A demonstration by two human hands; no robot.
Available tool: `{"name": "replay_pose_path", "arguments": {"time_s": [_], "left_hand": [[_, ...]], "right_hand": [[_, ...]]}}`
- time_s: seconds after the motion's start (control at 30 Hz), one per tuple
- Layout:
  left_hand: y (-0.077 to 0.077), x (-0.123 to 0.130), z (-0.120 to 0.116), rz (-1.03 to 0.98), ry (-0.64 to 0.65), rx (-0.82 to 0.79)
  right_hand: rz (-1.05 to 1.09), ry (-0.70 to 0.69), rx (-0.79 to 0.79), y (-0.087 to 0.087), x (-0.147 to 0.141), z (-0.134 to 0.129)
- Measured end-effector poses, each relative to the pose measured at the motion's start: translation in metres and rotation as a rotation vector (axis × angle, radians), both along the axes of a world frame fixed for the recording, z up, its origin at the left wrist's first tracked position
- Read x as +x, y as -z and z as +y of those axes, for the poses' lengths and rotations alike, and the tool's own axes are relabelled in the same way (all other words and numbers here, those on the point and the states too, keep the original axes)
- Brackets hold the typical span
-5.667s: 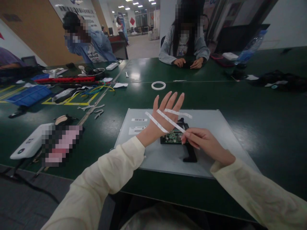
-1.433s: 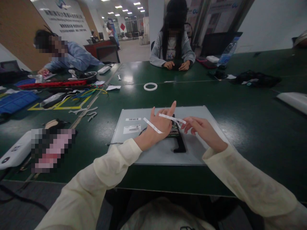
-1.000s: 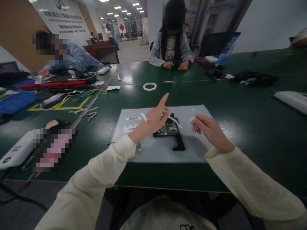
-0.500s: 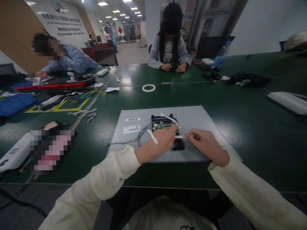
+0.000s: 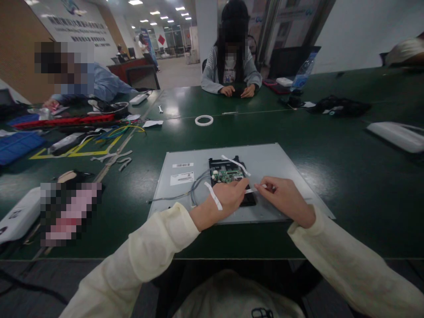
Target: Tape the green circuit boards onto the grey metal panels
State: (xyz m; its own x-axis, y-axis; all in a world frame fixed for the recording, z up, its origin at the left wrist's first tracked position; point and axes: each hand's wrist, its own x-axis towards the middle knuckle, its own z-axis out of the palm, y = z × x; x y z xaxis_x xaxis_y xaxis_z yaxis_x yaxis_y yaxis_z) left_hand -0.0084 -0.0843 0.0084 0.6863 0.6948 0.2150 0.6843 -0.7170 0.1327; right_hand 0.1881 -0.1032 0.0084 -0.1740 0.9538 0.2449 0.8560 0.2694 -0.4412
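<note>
At the bottom of the frame, both forearms are covered by cream sleeves (image 5: 152, 238) and are held above the near edge of a green worktop (image 5: 132, 234). Just right of centre, a short white strip (image 5: 251, 191) is stretched between the two hands. Its right end is pinched by the thumb and forefinger of the right hand (image 5: 288, 198); its left end is gripped by the closed fingers of the left hand (image 5: 221, 201). A second strip (image 5: 213, 195) is stuck to the back of the left hand. Beneath the hands, a grey panel (image 5: 285, 168) is laid flat, and on it a black bracket (image 5: 250, 199) and a green circuit board (image 5: 227, 176) are partly hidden by the left hand. The bracket's upper part is crossed by a third strip (image 5: 236, 164) — whether it is touched by the left fingertips cannot be told. Left of the board, grey cables (image 5: 195, 183) are looped near two labels.

At the lower left, a white device (image 5: 20, 212) is seen beside a pink object (image 5: 71, 214), blurred by pixelation. Beyond the panel, a white tape ring (image 5: 204, 120) is seen lying flat, with a small wrench (image 5: 160, 109) farther left. At the top centre, a dark object is held by a seated person (image 5: 228, 70) — hands rested on the far side.
</note>
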Motion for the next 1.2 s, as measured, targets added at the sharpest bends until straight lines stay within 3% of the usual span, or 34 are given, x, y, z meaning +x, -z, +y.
{"name": "replay_pose_path", "arguments": {"time_s": [0.53, 0.83, 1.2], "left_hand": [[-0.008, 0.0, 0.003, 0.096, 0.086, 0.098], [-0.005, -0.001, 0.009, 0.072, 0.11, 0.088], [-0.018, -0.002, 0.008, 0.102, 0.056, 0.06]], "right_hand": [[-0.46, 0.063, 0.037, -0.003, -0.013, -0.004], [-0.534, 0.089, 0.009, -0.009, -0.014, -0.005], [-0.503, 0.163, -0.042, -0.01, -0.012, -0.005]]}}
